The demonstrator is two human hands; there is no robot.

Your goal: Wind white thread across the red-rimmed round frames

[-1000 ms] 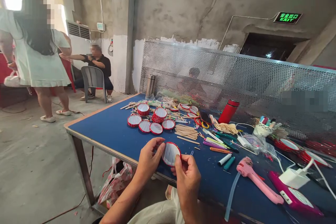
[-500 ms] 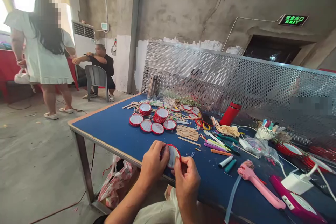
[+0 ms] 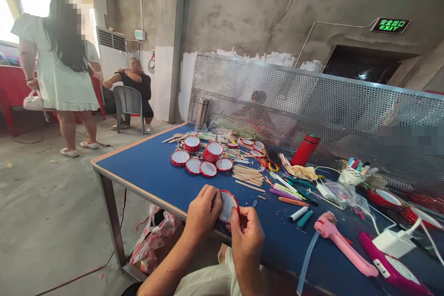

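Note:
Both my hands hold one small round disc with a red rim and a white face [image 3: 227, 204], just above the near edge of the blue table [image 3: 152, 173]. My left hand [image 3: 203, 212] wraps its fingers round the disc's left side. My right hand [image 3: 247, 233] pinches the disc's lower right rim with thumb and fingers. Part of the disc is hidden behind my left fingers. Several like discs [image 3: 203, 159] lie in a group further out on the table, beside a heap of wooden sticks [image 3: 247, 174].
A pink glue gun [image 3: 342, 240], marker pens [image 3: 289, 189], a red flask [image 3: 305, 149], a steel flask [image 3: 201, 113] and a white charger [image 3: 393, 243] lie on the table. A perforated metal screen [image 3: 312, 106] stands behind. One person stands and another sits at the far left.
The disc has turned and come lower and closer between my hands, with my left fingers now covering more of it. The standing person has shifted slightly.

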